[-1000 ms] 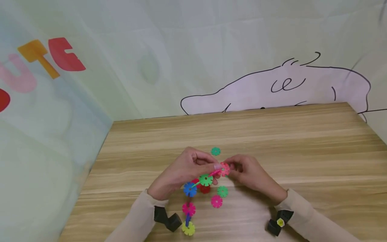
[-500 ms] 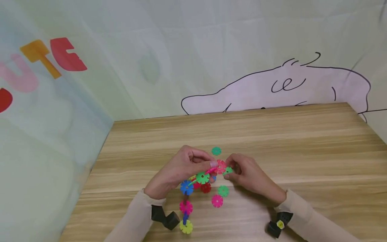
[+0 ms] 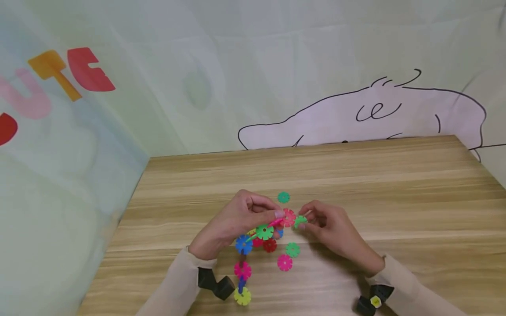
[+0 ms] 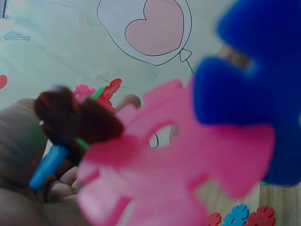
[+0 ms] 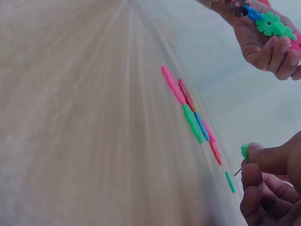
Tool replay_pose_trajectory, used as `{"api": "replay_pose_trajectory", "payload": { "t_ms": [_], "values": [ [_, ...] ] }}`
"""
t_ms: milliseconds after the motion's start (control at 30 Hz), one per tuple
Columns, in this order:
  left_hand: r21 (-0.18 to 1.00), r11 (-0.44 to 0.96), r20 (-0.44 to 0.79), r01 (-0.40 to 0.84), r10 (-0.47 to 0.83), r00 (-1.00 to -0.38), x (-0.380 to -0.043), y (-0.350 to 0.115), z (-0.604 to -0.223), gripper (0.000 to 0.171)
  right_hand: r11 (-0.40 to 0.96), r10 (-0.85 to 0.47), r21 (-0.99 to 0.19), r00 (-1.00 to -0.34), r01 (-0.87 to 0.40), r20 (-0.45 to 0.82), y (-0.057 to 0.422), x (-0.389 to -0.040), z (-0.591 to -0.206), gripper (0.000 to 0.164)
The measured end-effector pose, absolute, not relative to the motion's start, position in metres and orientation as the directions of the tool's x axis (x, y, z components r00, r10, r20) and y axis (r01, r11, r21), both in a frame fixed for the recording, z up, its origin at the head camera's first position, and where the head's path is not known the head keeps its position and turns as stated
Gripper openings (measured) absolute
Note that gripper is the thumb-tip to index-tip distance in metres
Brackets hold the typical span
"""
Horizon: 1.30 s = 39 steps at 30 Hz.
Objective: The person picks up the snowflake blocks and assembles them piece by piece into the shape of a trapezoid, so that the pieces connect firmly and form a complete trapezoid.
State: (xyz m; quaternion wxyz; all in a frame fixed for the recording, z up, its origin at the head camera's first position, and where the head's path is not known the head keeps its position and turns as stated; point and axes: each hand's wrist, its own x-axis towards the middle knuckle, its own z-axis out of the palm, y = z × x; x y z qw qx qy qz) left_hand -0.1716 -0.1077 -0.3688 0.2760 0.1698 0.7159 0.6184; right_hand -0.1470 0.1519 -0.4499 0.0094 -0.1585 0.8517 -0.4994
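Observation:
My left hand (image 3: 241, 224) pinches the far end of a chain of slotted, flower-shaped plastic discs by its coral-pink disc (image 3: 288, 217). From there the chain runs through a green disc (image 3: 264, 231) and a blue disc (image 3: 243, 244), then hangs toward me past a magenta disc (image 3: 243, 271) to a yellow disc (image 3: 243, 296). Magenta, dark blue and brown discs (image 4: 75, 117) loom close in the left wrist view. Between thumb and fingers my right hand (image 3: 330, 226) pinches a single green disc (image 5: 245, 150), just right of the coral-pink one.
Loose discs lie on the wood-grain table (image 3: 395, 197): a teal-green disc (image 3: 283, 197) beyond the hands, a red disc (image 3: 269, 245), a green disc (image 3: 292, 249) and a pink disc (image 3: 284, 263) below them. A printed cloth backdrop (image 3: 276, 66) rises behind the table.
My right hand has drawn slightly right from the coral-pink disc, bringing its green disc into clear view. My left hand and the chain have shifted a little left.

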Motion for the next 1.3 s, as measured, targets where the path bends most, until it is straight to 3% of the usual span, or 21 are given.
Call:
{"api": "replay_pose_trajectory", "payload": {
  "t_ms": [367, 867, 1300],
  "values": [
    [0.975, 0.196, -0.197, -0.1, 0.578, -0.792, -0.173, -0.106, -0.369, 0.02, 0.379, -0.273, -0.888, -0.948, -0.26, 0.161, 0.157, -0.142, -0.438, 0.023],
    [0.977, 0.189, -0.19, -0.094, 0.587, -0.787, -0.173, -0.105, -0.37, 0.02, 0.303, -0.239, -0.878, -0.921, -0.371, 0.307, 0.158, -0.13, -0.417, 0.02],
    [0.978, 0.186, -0.187, -0.093, 0.588, -0.787, -0.175, -0.107, -0.37, 0.021, 0.185, -0.194, -0.851, -0.867, -0.492, 0.459, 0.153, -0.122, -0.404, 0.029]
  ]
}}
